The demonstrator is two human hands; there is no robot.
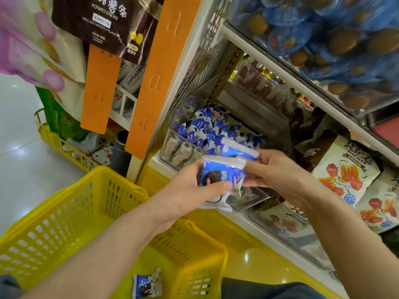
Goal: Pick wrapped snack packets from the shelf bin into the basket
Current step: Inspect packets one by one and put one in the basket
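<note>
The left hand (192,188) grips a blue packet (220,175) between thumb and fingers; the right hand (280,175) pinches a second packet (237,151) just beyond them. Best to lower both over the basket (64,212) beneath the fingers and release near the loose packet (146,287) inside. The bin (172,145) sits behind the fingertips. A bag (103,24) above reads "POTATO STICKS, GRILLED WAGYU FLAVOR".

- A blue-and-white wrapped snack packet (218,175) is showing a dark round biscuit print on its front.
- A second blue-and-white packet (238,150) is flashing a white sealed edge.
- A yellow lattice-walled plastic basket (64,212) is glowing bright around a third blue-and-white packet (146,287).
- Flat orange card strips (164,72) are hanging plain and unprinted.
- A dark brown glossy snack bag (103,24) is carrying white lettering.
- White paper-look pouches (343,169) are displaying red-orange printed chunks.
</note>
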